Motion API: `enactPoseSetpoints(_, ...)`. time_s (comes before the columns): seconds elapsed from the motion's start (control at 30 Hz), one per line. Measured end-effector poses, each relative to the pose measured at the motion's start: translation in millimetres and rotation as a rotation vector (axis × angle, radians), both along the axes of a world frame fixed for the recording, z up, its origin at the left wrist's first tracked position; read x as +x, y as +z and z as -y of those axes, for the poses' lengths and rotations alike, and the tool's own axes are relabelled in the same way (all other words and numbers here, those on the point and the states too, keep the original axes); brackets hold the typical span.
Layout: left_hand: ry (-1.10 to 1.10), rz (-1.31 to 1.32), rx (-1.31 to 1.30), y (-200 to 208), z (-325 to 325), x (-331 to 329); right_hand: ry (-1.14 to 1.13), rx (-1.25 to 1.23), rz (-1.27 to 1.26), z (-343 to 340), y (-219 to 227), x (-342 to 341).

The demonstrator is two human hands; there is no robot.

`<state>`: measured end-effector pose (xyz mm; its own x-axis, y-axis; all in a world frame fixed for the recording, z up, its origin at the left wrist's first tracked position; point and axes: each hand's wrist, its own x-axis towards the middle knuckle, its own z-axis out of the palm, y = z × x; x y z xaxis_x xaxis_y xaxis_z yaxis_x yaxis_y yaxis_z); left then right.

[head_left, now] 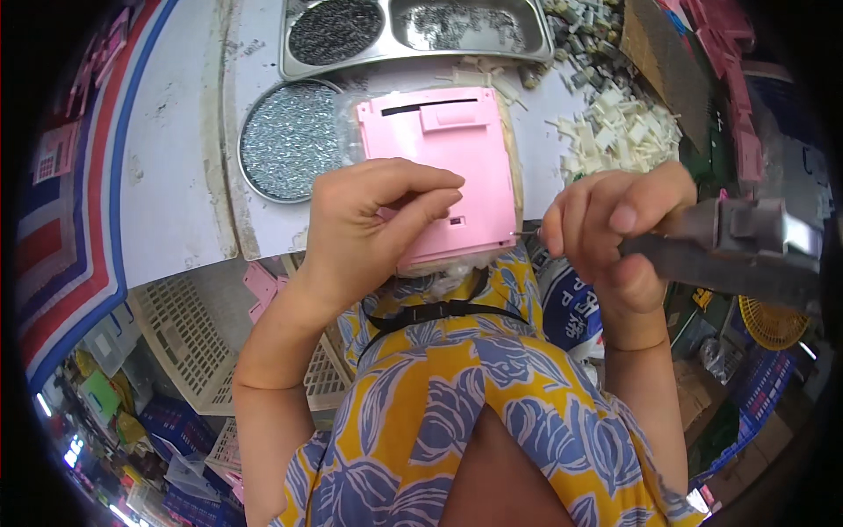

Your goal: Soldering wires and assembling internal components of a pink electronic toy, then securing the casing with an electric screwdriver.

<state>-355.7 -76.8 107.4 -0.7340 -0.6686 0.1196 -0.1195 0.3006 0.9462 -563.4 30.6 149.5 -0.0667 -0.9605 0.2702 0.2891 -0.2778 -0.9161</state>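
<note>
A pink plastic casing (481, 162) with a long dark slot near its far edge lies on a pad wrapped in clear film at the table's near edge. Over its left side is my left hand (351, 220), thumb and fingertips pinched together above the pink surface; whatever they hold, if anything, is too small to tell. My right hand (606, 224) is wrapped round a grey and black power screwdriver (746, 255), which lies sideways with its body to the right. The thin bit points left at the casing's near right corner; whether it touches a screw there is unclear.
Left of the casing stands a round metal dish (245, 145) of silver screws. A steel tray (421, 63) with dark screws sits beyond. At the right are heaped white plastic parts (619, 132), small metal parts (584, 66) and a cardboard flap (672, 75). A beige crate (198, 351) sits below the table.
</note>
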Motion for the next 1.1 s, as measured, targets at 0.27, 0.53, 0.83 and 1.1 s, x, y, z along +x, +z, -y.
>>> enactPoseSetpoints(0.27, -0.027, -0.071, 0.112, -28.4, -19.1, -16.3, -0.092, -0.041, -0.068, -22.0, -23.6, 11.3)
enactPoseSetpoints(0.53, -0.098, -0.064, -0.36, -25.4, -29.7, -20.5, -0.001, -0.088, -0.023, -10.3, -19.3, 4.8)
enactPoseSetpoints(0.83, -0.061, -0.154, -0.287, -27.2, -44.8, -28.5, -0.165, -0.181, 0.031, -2.6, 12.0, 10.6)
enactPoseSetpoints(1.1, -0.025, -0.055, -0.372, -24.5, -44.5, -26.1, -0.144, -0.201, 0.024, 3.0, 10.7, 12.4)
